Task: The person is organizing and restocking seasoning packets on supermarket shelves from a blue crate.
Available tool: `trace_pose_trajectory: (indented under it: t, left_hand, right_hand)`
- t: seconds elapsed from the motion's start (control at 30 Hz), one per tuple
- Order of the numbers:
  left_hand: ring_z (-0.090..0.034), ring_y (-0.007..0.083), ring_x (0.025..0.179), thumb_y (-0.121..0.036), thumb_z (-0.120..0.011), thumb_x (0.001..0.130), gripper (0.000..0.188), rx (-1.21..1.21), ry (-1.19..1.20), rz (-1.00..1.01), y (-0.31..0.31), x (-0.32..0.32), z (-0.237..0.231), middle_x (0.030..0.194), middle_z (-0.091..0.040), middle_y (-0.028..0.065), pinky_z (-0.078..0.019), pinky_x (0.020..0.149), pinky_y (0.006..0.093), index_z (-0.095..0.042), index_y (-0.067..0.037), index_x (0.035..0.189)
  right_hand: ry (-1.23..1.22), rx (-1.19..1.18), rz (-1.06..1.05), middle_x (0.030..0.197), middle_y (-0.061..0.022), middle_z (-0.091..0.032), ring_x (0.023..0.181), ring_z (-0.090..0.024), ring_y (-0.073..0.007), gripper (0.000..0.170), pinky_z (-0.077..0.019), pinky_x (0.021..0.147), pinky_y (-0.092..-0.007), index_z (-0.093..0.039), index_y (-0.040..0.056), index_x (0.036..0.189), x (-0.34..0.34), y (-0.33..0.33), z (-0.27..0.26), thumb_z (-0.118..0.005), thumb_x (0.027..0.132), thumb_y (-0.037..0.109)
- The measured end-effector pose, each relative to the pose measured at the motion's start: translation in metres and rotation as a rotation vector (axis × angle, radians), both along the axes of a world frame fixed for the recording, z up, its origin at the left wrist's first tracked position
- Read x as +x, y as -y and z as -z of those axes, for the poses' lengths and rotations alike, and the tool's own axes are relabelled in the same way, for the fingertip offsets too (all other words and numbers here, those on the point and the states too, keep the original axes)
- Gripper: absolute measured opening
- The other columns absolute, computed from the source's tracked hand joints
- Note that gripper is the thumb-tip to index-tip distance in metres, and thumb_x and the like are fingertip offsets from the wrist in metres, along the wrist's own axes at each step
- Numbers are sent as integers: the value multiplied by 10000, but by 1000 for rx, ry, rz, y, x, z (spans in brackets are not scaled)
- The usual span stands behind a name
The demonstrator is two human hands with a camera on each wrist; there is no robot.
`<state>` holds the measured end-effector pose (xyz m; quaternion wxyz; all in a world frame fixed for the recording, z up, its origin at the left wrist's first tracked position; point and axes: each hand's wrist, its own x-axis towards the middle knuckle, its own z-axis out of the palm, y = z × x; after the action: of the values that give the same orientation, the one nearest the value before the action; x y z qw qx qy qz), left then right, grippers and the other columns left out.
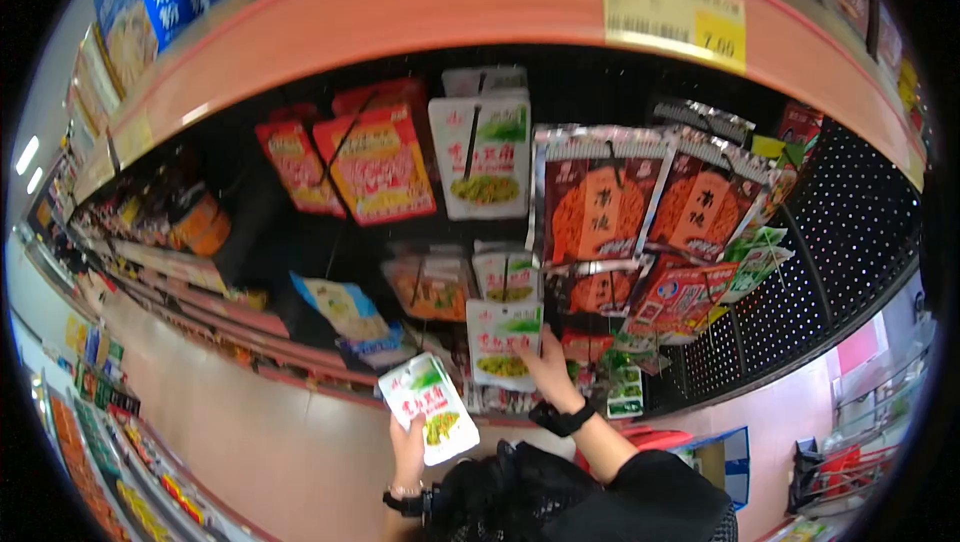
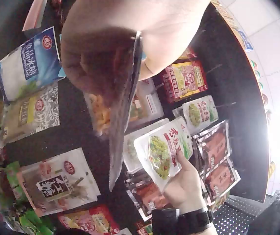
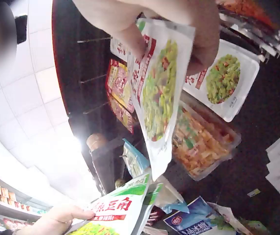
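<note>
The left hand [image 1: 407,450] pinches a tilted white packet [image 1: 436,404] near its lower left edge, thumb over the front. Higher and to the right, the right hand [image 1: 553,374] pinches a second packet [image 1: 500,334] by its right edge, nearly upright, before a matching hung packet [image 1: 506,274]. Brown pouches [image 1: 604,197] hang above the right hand.

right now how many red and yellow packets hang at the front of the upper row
2: one red-and-yellow packet on the left, another beside the white bean packet. More hang behind, partly hidden.
</note>
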<state>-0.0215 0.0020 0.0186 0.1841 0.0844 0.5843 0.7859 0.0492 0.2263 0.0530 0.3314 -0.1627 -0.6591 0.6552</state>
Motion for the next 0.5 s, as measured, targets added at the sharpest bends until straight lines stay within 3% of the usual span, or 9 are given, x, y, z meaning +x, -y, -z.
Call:
trace_pose_trajectory:
  t: [0.23,0.37,0.5]
  left_hand:
    - [-518,143,869,-5,-503,772,281,-57,11,196,-3,-28,-7,971,-536,89,-414,755,259,-424,32,1039]
    - [-520,133,856,-12,-529,766,288,-63,-10,263,-7,-39,-9,961,-541,87,-414,754,257,-421,23,1031]
    - [-514,132,882,-2,-547,752,328,-3,-68,317,-9,-46,-16,974,-537,84,-406,780,255,-414,12,1052]
  right_hand:
    - [2,-152,87,958,-45,-533,865,-483,-102,266,-376,769,-235,-455,4,1031,-20,2,-7,-528,793,95]
    - [-87,-49,168,956,-36,-532,867,-479,-95,276,-379,758,-235,-437,1,1067,-48,-15,9,-499,809,78]
    - [-157,-109,204,936,-102,-501,875,-458,-153,301,-355,782,-275,-421,-13,1037,-71,-31,1,-531,779,96]
